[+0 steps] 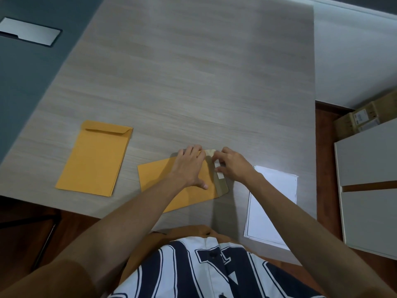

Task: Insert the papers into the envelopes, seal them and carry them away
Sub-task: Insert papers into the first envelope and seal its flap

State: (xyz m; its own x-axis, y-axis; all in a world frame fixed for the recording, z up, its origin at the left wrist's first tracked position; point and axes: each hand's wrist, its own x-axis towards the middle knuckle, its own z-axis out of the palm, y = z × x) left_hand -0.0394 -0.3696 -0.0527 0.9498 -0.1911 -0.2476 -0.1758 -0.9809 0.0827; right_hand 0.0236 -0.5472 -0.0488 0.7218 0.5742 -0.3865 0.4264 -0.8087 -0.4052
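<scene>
A yellow envelope [156,179] lies on the wooden table [193,82] in front of me, its open flap [222,187] pointing right. My left hand [190,166] presses flat on the envelope near the flap fold. My right hand [233,164] pinches a pale adhesive strip [217,166] that runs along the flap; part of the strip curls up at the far end. A stack of yellow envelopes [96,158] lies to the left. A stack of white papers [270,203] lies to the right, by the table's near edge.
A grey cabinet [369,186] stands to the right of the table, with cardboard boxes [363,119] behind it. A dark desk section with a metal cable cover [30,32] adjoins the table at the far left. A dark wooden floor [25,229] shows below.
</scene>
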